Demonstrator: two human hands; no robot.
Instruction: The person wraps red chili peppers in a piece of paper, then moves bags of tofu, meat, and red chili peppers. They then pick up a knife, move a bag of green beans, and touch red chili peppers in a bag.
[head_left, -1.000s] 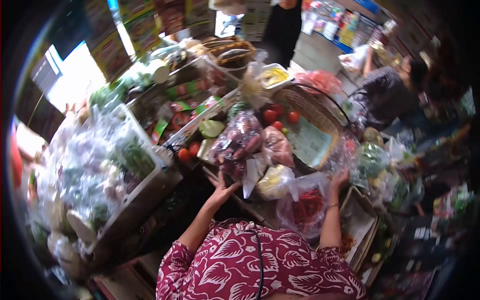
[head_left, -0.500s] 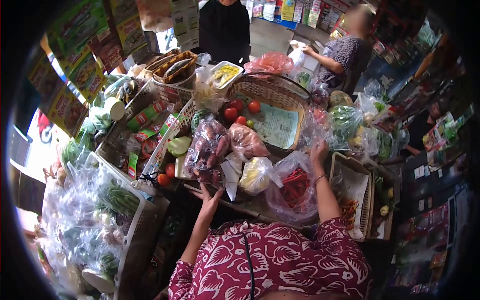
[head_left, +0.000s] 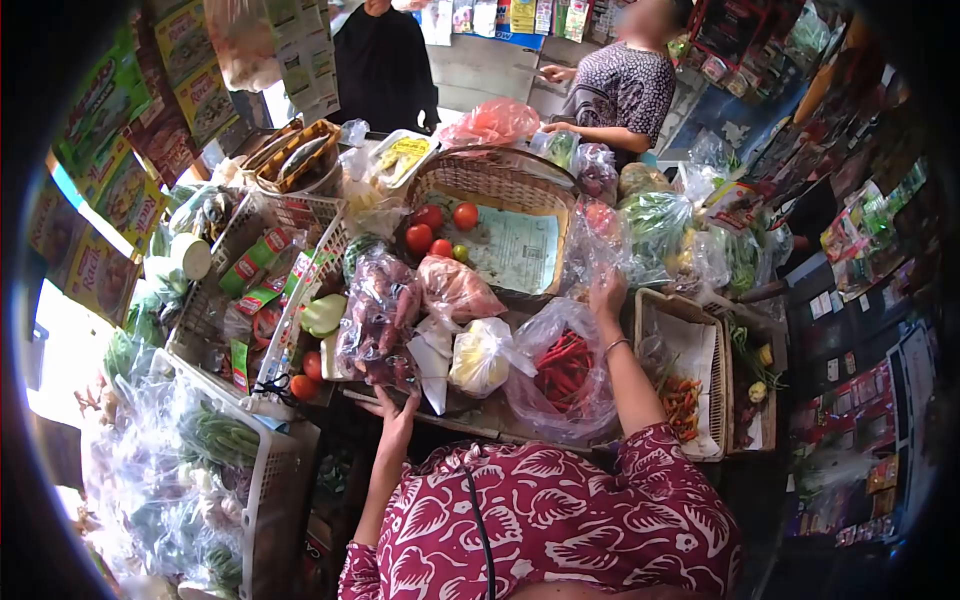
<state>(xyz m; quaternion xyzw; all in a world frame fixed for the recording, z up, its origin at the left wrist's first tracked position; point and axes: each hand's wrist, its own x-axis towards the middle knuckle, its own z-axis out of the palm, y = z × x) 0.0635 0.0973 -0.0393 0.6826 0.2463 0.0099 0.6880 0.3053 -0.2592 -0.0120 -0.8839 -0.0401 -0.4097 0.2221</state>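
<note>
My left hand (head_left: 394,412) has its fingers spread at the stall's front edge, touching the underside of a clear bag of dark red shallots (head_left: 378,315). Reaching over the right side, my right hand (head_left: 607,294) is at the rim of a clear bag of red chillies (head_left: 566,372), beside a clear plastic bag (head_left: 597,240); its fingertips are partly hidden against the plastic. Between my hands sit a knotted bag with yellow contents (head_left: 481,357) and a white paper piece (head_left: 431,362). Behind them lies a bag of pinkish items (head_left: 455,290).
A wicker basket (head_left: 580,226) with tomatoes (head_left: 420,238) stands behind. White crates (head_left: 262,470) with bagged vegetables are at the left, a tray of small orange chillies (head_left: 683,405) at the right. Two people (head_left: 385,65) (head_left: 622,90) stand across the stall.
The view has shifted right, so the stall appears further left. The person at the back right has lowered a hand to the bags, and the white bag held there is no longer seen.
</note>
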